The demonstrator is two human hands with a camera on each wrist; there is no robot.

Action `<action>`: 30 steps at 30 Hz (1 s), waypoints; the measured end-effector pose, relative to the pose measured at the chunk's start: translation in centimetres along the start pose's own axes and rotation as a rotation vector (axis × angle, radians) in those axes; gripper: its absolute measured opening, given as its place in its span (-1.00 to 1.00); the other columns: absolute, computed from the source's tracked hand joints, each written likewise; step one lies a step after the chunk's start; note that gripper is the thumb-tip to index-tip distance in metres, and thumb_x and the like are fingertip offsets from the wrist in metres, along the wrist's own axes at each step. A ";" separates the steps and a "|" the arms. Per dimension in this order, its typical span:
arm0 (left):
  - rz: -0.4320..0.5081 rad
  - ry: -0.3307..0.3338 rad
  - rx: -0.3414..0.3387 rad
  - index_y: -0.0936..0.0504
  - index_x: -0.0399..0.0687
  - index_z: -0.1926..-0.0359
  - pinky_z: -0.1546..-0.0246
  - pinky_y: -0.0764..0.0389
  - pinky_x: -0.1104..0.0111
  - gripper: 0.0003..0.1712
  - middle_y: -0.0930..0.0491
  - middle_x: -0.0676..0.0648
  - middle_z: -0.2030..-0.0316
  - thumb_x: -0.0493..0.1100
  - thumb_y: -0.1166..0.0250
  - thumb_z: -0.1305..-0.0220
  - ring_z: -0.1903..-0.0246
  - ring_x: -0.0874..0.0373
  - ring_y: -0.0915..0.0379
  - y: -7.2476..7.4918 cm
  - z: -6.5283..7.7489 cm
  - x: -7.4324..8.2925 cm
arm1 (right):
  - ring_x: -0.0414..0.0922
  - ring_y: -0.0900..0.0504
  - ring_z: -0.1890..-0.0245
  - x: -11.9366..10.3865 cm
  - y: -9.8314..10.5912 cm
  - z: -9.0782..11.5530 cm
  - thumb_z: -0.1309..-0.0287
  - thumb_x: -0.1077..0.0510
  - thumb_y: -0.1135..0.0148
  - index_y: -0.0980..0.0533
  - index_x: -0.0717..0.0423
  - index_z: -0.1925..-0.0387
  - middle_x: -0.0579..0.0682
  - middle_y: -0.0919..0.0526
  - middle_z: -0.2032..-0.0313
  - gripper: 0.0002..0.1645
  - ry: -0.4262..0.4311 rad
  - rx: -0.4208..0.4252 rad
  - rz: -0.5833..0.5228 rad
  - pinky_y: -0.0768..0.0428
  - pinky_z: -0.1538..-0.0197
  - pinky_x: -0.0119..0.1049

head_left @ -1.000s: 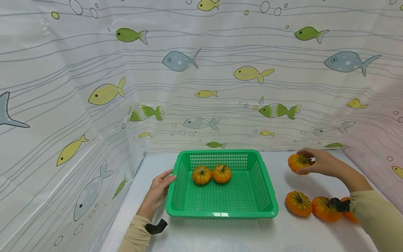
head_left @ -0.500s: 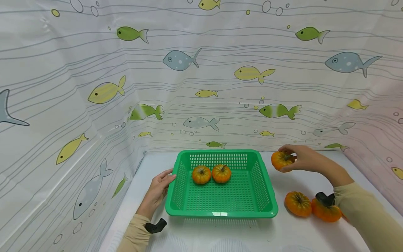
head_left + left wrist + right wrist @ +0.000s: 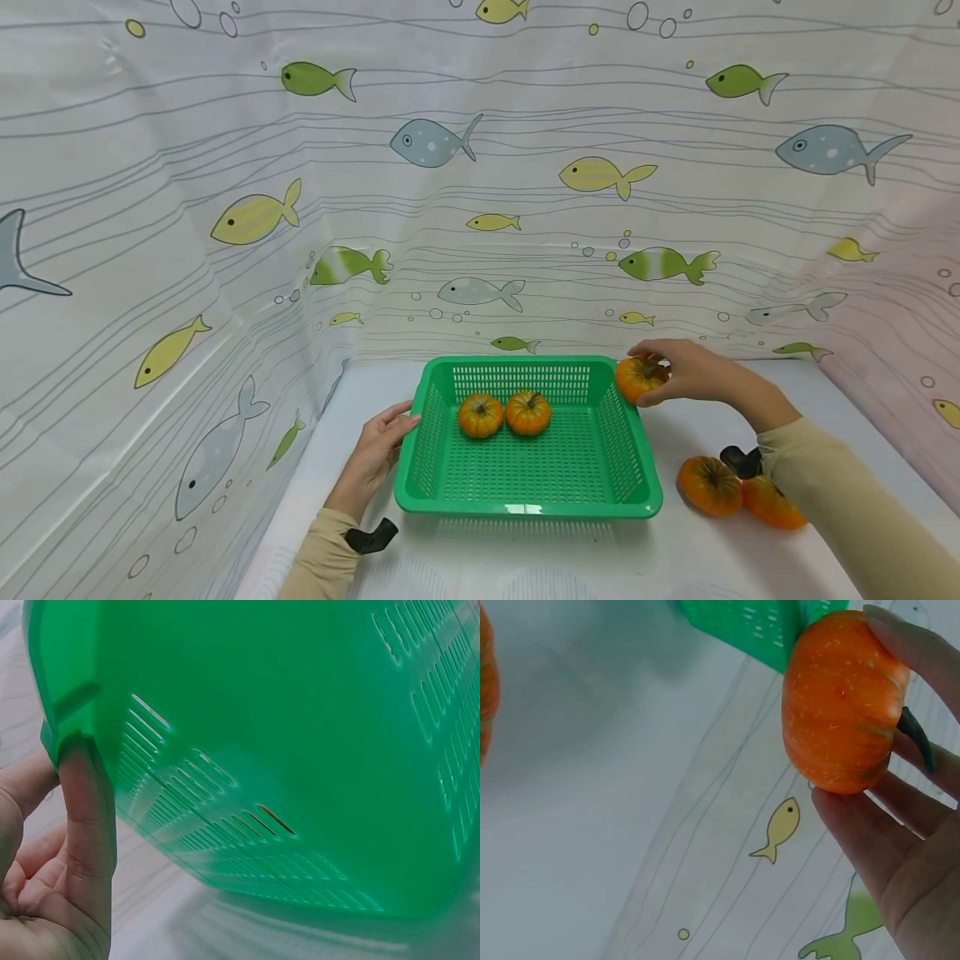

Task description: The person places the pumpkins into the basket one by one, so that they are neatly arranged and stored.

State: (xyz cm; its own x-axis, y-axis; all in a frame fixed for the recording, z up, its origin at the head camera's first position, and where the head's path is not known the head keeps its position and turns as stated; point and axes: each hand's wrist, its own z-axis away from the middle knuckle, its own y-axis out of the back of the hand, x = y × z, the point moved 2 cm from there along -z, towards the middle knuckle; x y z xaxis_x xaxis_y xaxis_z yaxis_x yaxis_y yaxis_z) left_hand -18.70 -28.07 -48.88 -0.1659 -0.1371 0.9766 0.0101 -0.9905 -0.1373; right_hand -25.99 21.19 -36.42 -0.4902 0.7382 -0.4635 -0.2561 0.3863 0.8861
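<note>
A small orange pumpkin (image 3: 637,380) with a dark green stem is held by my right hand (image 3: 678,372), thumb and fingers around its sides. It overlaps the right rim of the green basket (image 3: 525,511) near the far corner in the head view. In the right wrist view the fingertips pinch the pumpkin (image 3: 844,705) from opposite sides. My left hand (image 3: 381,450) grips the basket's left rim; the left wrist view has thumb and fingers pinching the green wall (image 3: 75,682). Inside the basket, toward the back, two pumpkins (image 3: 481,417) sit side by side.
More pumpkins (image 3: 710,486) lie on the white table (image 3: 480,558) right of the basket, partly hidden by the right sleeve (image 3: 847,500). A fish-printed sheet (image 3: 525,192) rises behind the table and along both sides.
My right hand has carried the pumpkin leftward, from over the table's right side to the basket's right rim. The left hand and basket have stayed in place.
</note>
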 end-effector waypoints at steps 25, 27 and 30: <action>0.006 0.002 0.003 -0.33 -0.23 -0.47 0.23 -0.79 0.46 -0.32 -0.73 0.10 0.25 -0.19 -0.33 -0.44 0.29 0.31 -0.74 0.1 0.0 0.0 | -0.03 -0.64 0.00 -3.2 -2.1 -4.8 0.08 -0.06 -0.67 -0.59 0.13 -0.16 0.04 -0.72 -0.01 -0.23 0.057 -0.074 0.028 -0.72 -0.12 0.00; 0.003 0.001 0.003 -0.33 -0.22 -0.47 0.22 -0.79 0.45 -0.32 -0.73 0.10 0.24 -0.19 -0.33 -0.44 0.28 0.30 -0.74 0.1 0.0 0.0 | -0.03 -0.64 0.00 -3.5 -2.3 -5.1 0.08 -0.05 -0.67 -0.59 0.15 -0.16 0.05 -0.72 -0.02 -0.23 0.054 -0.090 0.034 -0.72 -0.12 0.00; 0.000 -0.006 -0.004 -0.32 -0.24 -0.48 0.22 -0.79 0.45 -0.32 -0.73 0.10 0.24 -0.20 -0.32 -0.44 0.28 0.31 -0.75 0.0 0.0 0.0 | -0.03 -0.64 0.02 -3.8 -2.7 -5.4 0.08 -0.05 -0.67 -0.59 0.16 -0.15 0.06 -0.71 -0.01 -0.23 0.063 -0.109 0.055 -0.72 -0.10 0.00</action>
State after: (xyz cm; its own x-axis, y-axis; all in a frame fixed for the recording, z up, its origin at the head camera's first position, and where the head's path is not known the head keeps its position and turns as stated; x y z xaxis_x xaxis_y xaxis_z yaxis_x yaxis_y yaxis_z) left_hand -18.67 -28.12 -48.88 -0.1595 -0.1376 0.9776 0.0063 -0.9904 -0.1384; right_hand -27.97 14.31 -37.07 -0.5562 0.7195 -0.4159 -0.3148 0.2808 0.9067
